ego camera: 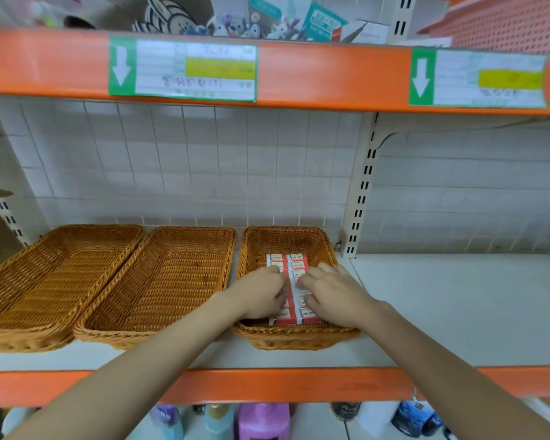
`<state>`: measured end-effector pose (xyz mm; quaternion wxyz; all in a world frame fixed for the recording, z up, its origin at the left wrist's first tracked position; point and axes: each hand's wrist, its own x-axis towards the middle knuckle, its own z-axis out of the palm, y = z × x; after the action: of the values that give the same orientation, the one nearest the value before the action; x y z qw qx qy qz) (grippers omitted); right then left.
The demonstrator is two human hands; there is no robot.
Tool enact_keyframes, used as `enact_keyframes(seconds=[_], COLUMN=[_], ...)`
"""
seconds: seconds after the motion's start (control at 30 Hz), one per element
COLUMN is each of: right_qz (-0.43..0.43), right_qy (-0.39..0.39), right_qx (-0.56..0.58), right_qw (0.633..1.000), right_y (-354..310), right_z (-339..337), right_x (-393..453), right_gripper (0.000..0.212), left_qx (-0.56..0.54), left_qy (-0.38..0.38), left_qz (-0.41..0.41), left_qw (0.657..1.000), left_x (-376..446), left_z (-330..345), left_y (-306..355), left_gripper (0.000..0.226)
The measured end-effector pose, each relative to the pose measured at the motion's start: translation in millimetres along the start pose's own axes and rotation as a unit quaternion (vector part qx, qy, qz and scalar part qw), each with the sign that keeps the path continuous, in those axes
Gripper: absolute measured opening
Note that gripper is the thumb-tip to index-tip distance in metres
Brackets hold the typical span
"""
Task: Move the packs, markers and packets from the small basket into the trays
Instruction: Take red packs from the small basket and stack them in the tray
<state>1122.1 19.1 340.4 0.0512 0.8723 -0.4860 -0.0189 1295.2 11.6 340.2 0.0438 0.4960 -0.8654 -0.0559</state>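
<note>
A small wicker basket stands on the white shelf and holds two rows of red and white packs. Both of my hands are inside it. My left hand lies over the left row with its fingers curled down onto the packs. My right hand covers the right row, fingers bent over the packs. Whether either hand truly grips a pack is hidden by the fingers. Two large wicker trays stand to the left, the nearer tray beside the basket and the far tray at the left edge; both hold nothing.
An orange shelf beam runs along the front edge below my arms. White shelf surface extends right of the basket. An upper orange shelf with green arrow labels hangs overhead. Bottles stand on the shelf below.
</note>
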Motion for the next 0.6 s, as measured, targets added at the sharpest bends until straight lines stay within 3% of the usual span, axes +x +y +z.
enact_keyframes(seconds=[0.07, 0.17, 0.27, 0.37, 0.6], right_qz=[0.029, 0.06, 0.078, 0.092, 0.126], right_qy=[-0.025, -0.068, -0.076, -0.075, -0.063], right_qx=[0.019, 0.072, 0.087, 0.1, 0.115], right_qw=[0.999, 0.993, 0.99, 0.988, 0.983], right_y=[2, 6, 14, 26, 65], right_z=[1, -1, -4, -6, -4], right_x=[-2, -10, -23, -44, -112], right_gripper=[0.052, 0.067, 0.072, 0.072, 0.07], left_qx=[0.023, 0.056, 0.094, 0.037, 0.033], left_qy=[0.023, -0.049, -0.106, -0.078, -0.036], left_qz=[-0.025, -0.082, -0.1, -0.158, -0.214], left_qw=[0.999, 0.994, 0.985, 0.984, 0.976], left_x=[1, 4, 4, -2, -10], left_z=[2, 4, 5, 0, 8], left_y=[5, 11, 24, 56, 138], left_gripper=[0.032, 0.055, 0.06, 0.064, 0.067])
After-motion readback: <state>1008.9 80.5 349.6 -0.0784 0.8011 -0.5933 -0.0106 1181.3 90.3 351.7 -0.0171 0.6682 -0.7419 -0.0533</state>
